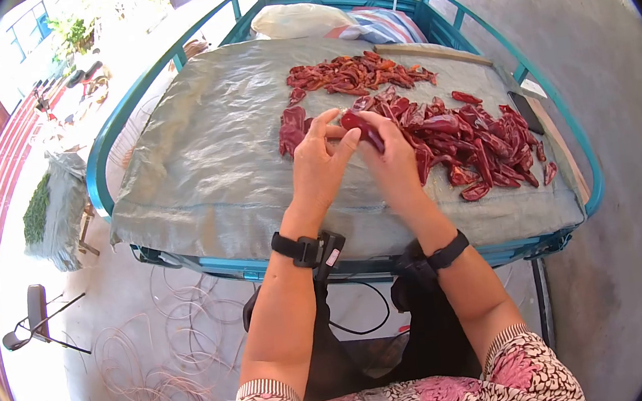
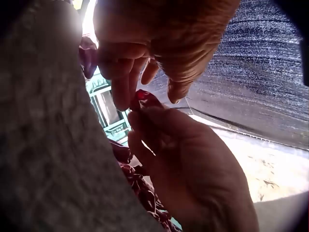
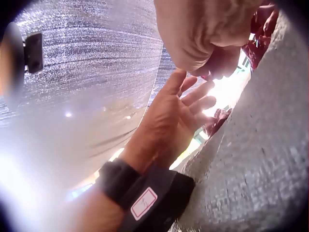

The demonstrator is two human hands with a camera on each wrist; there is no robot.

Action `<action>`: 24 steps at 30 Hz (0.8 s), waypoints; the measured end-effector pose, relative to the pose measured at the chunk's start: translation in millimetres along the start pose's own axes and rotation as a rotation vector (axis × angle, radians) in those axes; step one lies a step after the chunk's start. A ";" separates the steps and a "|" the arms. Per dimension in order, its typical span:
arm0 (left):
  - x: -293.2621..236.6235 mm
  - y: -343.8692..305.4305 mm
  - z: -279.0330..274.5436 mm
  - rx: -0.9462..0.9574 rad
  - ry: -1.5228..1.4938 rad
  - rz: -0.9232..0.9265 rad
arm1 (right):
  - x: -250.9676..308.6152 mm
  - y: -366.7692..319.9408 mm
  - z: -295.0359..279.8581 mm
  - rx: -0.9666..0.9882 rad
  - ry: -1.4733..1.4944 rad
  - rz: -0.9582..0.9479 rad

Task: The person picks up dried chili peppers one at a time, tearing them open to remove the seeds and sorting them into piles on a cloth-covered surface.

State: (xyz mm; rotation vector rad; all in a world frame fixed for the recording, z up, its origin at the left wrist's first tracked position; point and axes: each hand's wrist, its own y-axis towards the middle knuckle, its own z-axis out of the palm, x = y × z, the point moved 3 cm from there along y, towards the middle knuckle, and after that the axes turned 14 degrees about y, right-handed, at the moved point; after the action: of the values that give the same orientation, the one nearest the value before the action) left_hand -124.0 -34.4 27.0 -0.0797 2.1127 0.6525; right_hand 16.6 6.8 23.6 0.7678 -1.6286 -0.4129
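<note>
In the head view my right hand (image 1: 394,162) pinches a dark red dried chili pepper (image 1: 364,129) above the cloth. Its thumb and fingers close round the pepper in the left wrist view. My left hand (image 1: 317,168) is right beside the pepper's upper end, its thumb apart from the loosely extended fingers. Seen from the right wrist, the left hand (image 3: 166,118) has its fingers spread. Just beyond the hands lies a large heap of whole dried chilies (image 1: 481,143). A few more chilies (image 1: 294,130) lie close to the left fingers.
A grey woven sheet (image 1: 205,158) covers the cart bed, with teal rails (image 1: 100,158) round it. A heap of orange-red chili pieces (image 1: 362,74) lies farther back. A wooden strip (image 1: 431,55), a dark phone-like object (image 1: 526,112) and sacks (image 1: 304,20) are near the edges.
</note>
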 end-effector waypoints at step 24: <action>9.7 0.4 12.2 -0.178 0.276 0.020 | -20.1 14.9 -38.4 -0.029 -0.806 -0.013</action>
State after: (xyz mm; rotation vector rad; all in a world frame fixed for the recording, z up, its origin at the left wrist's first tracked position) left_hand -120.8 -26.5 14.0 -0.2607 2.3161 0.8827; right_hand 51.0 36.8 26.7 0.6187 -2.3539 -0.8244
